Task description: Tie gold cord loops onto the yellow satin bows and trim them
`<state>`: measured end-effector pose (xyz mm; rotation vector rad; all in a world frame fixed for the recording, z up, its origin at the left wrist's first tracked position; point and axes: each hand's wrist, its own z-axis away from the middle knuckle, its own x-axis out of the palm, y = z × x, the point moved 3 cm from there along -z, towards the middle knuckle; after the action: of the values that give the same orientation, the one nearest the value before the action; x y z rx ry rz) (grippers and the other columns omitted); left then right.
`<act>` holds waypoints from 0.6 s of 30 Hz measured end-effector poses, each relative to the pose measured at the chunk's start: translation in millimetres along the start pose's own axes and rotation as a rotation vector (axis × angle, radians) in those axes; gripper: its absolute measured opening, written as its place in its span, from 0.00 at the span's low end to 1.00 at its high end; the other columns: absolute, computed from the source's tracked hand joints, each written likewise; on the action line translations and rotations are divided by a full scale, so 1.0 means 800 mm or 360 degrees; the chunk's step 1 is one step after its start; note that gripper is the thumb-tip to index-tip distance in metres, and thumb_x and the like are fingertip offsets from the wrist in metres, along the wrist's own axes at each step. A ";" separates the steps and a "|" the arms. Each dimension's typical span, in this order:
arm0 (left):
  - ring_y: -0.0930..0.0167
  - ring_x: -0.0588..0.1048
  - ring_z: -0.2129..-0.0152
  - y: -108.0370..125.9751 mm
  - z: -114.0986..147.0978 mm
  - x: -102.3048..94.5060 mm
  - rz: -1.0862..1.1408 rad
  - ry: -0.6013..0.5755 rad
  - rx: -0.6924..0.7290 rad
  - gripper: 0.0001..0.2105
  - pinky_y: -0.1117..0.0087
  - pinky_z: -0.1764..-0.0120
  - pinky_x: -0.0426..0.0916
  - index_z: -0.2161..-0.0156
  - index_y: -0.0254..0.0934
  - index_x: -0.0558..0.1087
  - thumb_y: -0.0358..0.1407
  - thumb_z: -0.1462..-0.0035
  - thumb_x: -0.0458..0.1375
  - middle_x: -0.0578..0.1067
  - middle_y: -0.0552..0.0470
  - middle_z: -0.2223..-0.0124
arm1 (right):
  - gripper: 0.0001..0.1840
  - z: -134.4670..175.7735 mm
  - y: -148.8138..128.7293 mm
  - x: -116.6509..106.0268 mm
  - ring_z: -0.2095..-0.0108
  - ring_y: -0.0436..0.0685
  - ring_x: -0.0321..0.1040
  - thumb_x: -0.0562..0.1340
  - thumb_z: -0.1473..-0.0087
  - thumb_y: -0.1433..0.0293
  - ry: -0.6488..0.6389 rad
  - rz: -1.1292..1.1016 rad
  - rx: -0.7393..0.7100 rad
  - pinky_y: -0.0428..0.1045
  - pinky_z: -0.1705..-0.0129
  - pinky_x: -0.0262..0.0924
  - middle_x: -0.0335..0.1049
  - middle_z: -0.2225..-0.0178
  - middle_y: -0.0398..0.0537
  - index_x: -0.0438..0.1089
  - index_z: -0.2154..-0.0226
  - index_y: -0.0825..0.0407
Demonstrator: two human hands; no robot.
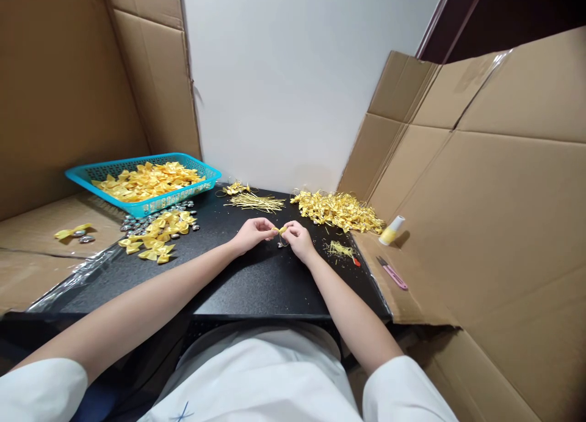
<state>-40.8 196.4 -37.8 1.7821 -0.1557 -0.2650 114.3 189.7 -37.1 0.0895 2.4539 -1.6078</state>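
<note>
Over the middle of the black table, my left hand and my right hand meet fingertip to fingertip. Pinched between them is a small yellow ribbon bow, mostly covered by the fingers. Just below it hangs a small silvery bell, by what looks like a thin cord. Beyond my hands lies a bundle of yellow ties. Loose yellow bows are heaped to the left, with silvery bells behind and beside them.
A blue basket full of yellow bows stands back left. At the back right is a pile of yellow bows with cords. Short clippings, a thread spool and pink snips lie right. Cardboard walls flank the black table.
</note>
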 end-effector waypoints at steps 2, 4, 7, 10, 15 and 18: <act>0.76 0.69 0.81 0.000 0.000 0.000 0.0017 0.0010 0.0005 0.19 0.72 0.72 0.66 0.73 0.33 0.71 0.46 0.64 0.69 0.73 0.55 0.78 | 0.12 0.000 0.001 0.000 0.72 0.49 0.61 0.59 0.61 0.70 0.0008 0.0001 -0.0010 0.46 0.69 0.57 0.64 0.69 0.44 0.62 0.90 0.52; 0.76 0.70 0.81 0.000 -0.001 0.000 0.0025 0.0013 0.0017 0.19 0.72 0.72 0.66 0.73 0.33 0.71 0.46 0.64 0.70 0.73 0.55 0.78 | 0.12 0.000 0.002 0.000 0.73 0.49 0.61 0.59 0.61 0.69 0.0012 -0.0003 -0.0023 0.46 0.70 0.57 0.64 0.69 0.44 0.62 0.90 0.52; 0.75 0.70 0.81 0.000 -0.001 0.000 0.0012 0.0020 0.0032 0.19 0.72 0.72 0.66 0.73 0.33 0.71 0.46 0.64 0.70 0.74 0.55 0.78 | 0.13 0.000 0.003 0.000 0.73 0.49 0.61 0.59 0.60 0.69 0.0014 0.0001 -0.0039 0.46 0.70 0.56 0.64 0.69 0.44 0.61 0.90 0.52; 0.75 0.70 0.81 -0.001 -0.001 0.000 -0.0013 0.0031 0.0047 0.20 0.72 0.72 0.67 0.74 0.34 0.70 0.47 0.65 0.69 0.74 0.55 0.78 | 0.13 0.000 0.004 0.001 0.72 0.49 0.61 0.59 0.60 0.69 0.0020 0.0014 -0.0053 0.46 0.70 0.56 0.64 0.69 0.44 0.61 0.89 0.53; 0.75 0.71 0.81 -0.003 -0.002 -0.001 0.0007 0.0044 0.0065 0.19 0.72 0.72 0.67 0.75 0.34 0.70 0.46 0.65 0.70 0.74 0.55 0.78 | 0.12 0.000 0.007 0.002 0.73 0.48 0.60 0.59 0.60 0.68 0.0026 0.0031 -0.0065 0.45 0.71 0.56 0.63 0.69 0.44 0.60 0.89 0.53; 0.75 0.71 0.81 -0.005 -0.003 -0.002 0.0049 0.0051 0.0068 0.19 0.72 0.72 0.67 0.75 0.34 0.70 0.45 0.66 0.70 0.74 0.55 0.78 | 0.13 0.000 0.007 0.002 0.73 0.48 0.60 0.59 0.59 0.68 0.0017 0.0050 -0.0085 0.45 0.72 0.56 0.63 0.69 0.44 0.60 0.89 0.53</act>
<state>-41.7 199.9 -40.9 1.8241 -0.1669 -0.2124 113.4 191.8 -42.4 0.1281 2.4891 -1.5320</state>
